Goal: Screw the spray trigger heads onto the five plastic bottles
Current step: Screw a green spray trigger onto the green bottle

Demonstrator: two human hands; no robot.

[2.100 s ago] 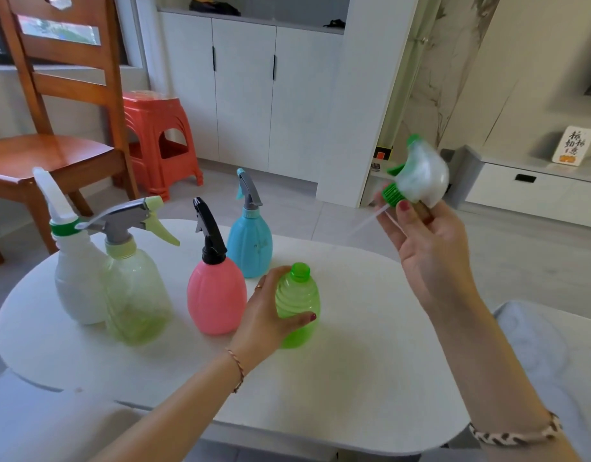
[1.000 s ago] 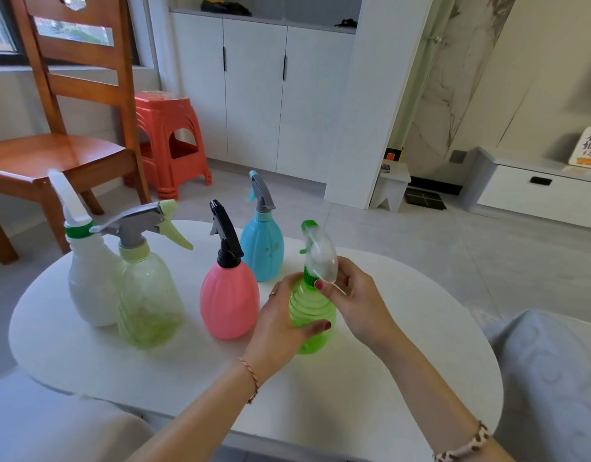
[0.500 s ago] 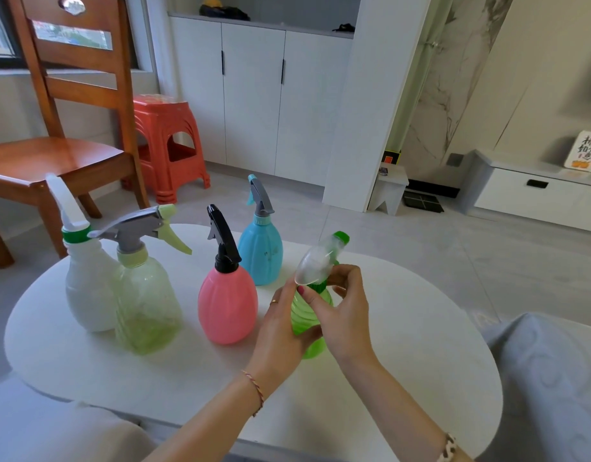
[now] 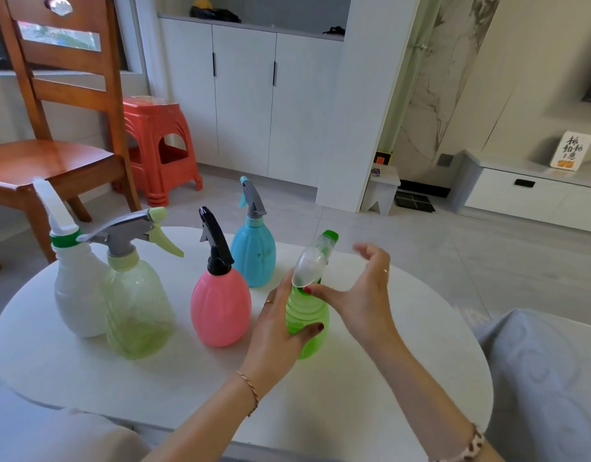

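Green bottle on table, clear trigger head seated, tilted.
Left hand gripping bottle body; right hand spread, thumb at collar.

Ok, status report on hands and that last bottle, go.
Left hand grips green bottle, upright on table. Right hand open, thumb at collar of clear trigger head. Nothing in the way.

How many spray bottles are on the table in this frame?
5. White bottle far left; pale green bottle beside it; pink bottle in the middle; blue bottle behind it; bright green bottle held by the left hand. None appears hidden.
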